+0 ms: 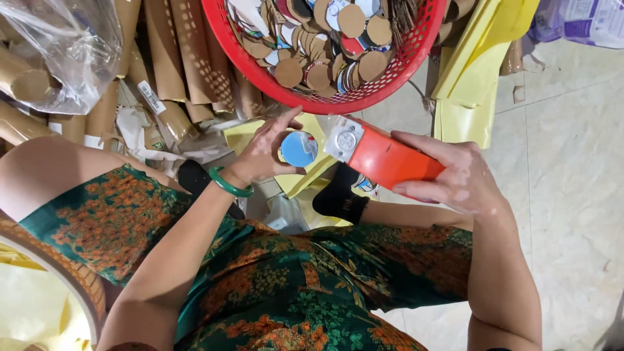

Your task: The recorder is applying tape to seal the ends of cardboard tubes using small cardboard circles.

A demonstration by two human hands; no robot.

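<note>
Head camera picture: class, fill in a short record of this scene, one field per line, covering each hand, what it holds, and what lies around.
Left hand: left hand pinches a round blue-and-white disc at its edge
Right hand: right hand grips a long orange-red box, its clear end showing a round silver piece
Wrist: green bangle on the left wrist
Above the hands: red mesh basket heaped with round cardboard discs
Left side: brown cardboard tubes, clear plastic bag
Floor: pale tiles, yellow sheets
</note>
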